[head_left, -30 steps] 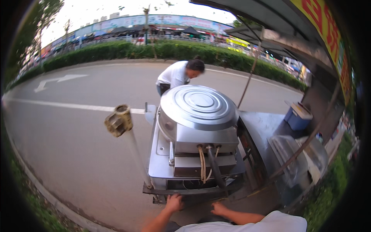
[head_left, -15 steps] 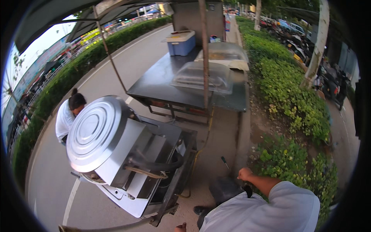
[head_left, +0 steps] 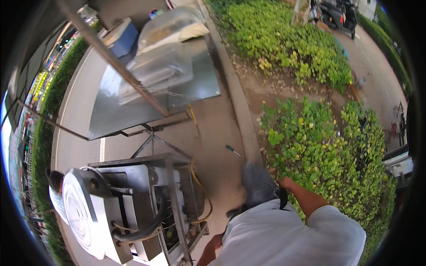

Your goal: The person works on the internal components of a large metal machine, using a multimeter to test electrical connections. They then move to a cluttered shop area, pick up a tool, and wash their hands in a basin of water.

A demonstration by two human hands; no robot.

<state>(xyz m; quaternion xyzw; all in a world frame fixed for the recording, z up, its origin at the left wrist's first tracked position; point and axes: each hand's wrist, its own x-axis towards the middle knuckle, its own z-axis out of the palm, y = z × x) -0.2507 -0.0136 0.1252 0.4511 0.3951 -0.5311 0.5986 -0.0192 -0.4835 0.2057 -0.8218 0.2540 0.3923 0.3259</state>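
Note:
My right hand [head_left: 284,181] hangs beside my right leg [head_left: 257,181] near the hedge, fingers curled; what they hold, if anything, is unclear. My left hand [head_left: 216,241] is low by my shirt, near the metal cart frame [head_left: 169,195]; its fingers are hidden. On that cart stands a steel appliance with a round ridged lid [head_left: 77,213], a thick black hose and cables. A yellow hose [head_left: 205,208] lies beside it. A green-handled screwdriver [head_left: 231,150] rests on the pavement ahead of my foot.
A steel table [head_left: 106,119] holds plastic covers [head_left: 168,66] and a blue cooler [head_left: 124,40], with a rusty pole [head_left: 111,62] rising across it. A curb [head_left: 246,133] borders hedges [head_left: 324,146]. A person in white [head_left: 57,197] is beyond the cart; a scooter [head_left: 337,17] stands farther off.
My view has swung right and downward from the road to curb and hedge, leaving the cart at lower left. My hands have drawn away from the cart's edge toward my body.

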